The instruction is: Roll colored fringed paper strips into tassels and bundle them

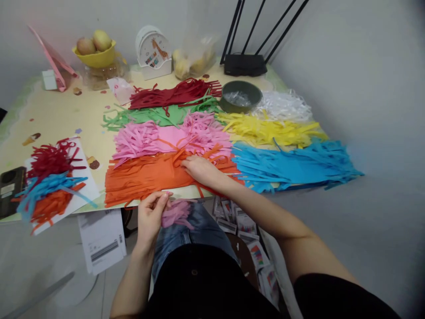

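Observation:
At the table's front edge, my left hand [153,217] pinches the top of a pink tissue-paper tassel [177,213], whose strips hang over my lap. My right hand [199,169] reaches onto the stack of orange fringed tissue paper [149,177], its fingers closed on some orange strips; the fingertips are partly hidden. Just behind lies pink fringed paper [169,135], then green [166,116] and dark red [175,94] stacks. Blue fringed paper [288,164] spreads to the right, with yellow [275,129] and white [282,105] stacks beyond it.
Red, blue and orange tassels [53,181] lie on a white sheet [86,170] at left, beside a dark phone [12,190]. A green bowl [241,96] holds clear small pieces. Behind stand a black router [245,65], a yellow fruit bowl [96,58] and a giraffe-print holder [154,53].

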A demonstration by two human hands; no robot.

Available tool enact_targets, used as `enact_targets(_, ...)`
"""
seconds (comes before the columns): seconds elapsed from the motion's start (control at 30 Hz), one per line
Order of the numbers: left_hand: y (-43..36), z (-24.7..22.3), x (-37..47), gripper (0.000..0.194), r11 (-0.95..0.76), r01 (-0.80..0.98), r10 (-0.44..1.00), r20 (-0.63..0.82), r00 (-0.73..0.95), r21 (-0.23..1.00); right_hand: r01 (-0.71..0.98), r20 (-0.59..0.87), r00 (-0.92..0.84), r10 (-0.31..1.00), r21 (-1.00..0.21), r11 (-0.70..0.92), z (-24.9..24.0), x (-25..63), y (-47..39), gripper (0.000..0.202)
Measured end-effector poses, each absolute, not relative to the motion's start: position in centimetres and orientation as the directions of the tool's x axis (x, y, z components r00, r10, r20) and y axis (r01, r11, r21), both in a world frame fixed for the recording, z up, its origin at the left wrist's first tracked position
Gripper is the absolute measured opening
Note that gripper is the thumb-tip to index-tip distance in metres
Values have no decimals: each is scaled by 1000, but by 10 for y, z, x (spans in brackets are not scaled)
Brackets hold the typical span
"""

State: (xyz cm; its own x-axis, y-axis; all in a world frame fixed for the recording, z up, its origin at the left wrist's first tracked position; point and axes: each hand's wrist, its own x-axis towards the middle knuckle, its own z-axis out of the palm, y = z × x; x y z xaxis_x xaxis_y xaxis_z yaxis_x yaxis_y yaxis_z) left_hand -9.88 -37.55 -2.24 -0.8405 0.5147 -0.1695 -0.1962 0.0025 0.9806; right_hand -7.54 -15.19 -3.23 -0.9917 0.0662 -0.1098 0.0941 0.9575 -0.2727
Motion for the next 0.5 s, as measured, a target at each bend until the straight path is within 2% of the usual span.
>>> enact_targets(0.13, -372, -22, -103, 33, 1, -206, 508, -178, -842, 979, 63, -117, -993, 33, -263, 963, -30, -78, -151, 31)
enact_targets(0.37, -367, -17, -107, 32, -57, -233, 501, -174, -848, 971, 65, -73, -996, 42, -363, 930, -16, -75, -151, 21)
enact_targets(0.43, -366, -15, -109, 32, -63, -217, 499, -158, -852, 974, 8, 6, -1000, 13, -494, 869, -7, -66, -157, 17)
enact_targets(0.5, -365, -11, -110, 31, -65, -190, 509, -131, -851, 980, -123, 151, -988, -25, -693, 710, 4, -56, -167, 13)
